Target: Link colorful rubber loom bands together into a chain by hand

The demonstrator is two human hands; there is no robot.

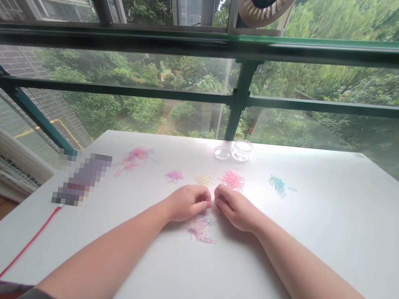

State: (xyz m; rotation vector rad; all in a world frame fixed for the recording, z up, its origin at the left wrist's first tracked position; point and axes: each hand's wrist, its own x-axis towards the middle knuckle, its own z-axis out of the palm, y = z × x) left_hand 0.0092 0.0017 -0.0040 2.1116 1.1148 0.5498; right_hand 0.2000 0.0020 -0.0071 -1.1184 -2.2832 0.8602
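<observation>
My left hand (191,203) is closed, thumb and fingertips nearly together. Facing it across a narrow gap is my right hand (234,208), its fingers curled shut. Whatever either one pinches is too small to make out. Just below them lies a mixed pile of thin coloured loops (201,230), perhaps small rubber bands or paper clips. Beyond my fingers sit a yellow pile (203,180) and a pink-red pile (233,179) of the same loops. A purple pile (174,176) is to the left, a teal pile (277,185) to the right.
A larger mixed pink pile (136,157) lies at the far left. Near the back edge stand a clear round jar (242,150) and its clear lid (221,153). A blurred-out dark device (83,179) with a red cable (27,246) rests on the white table (256,290).
</observation>
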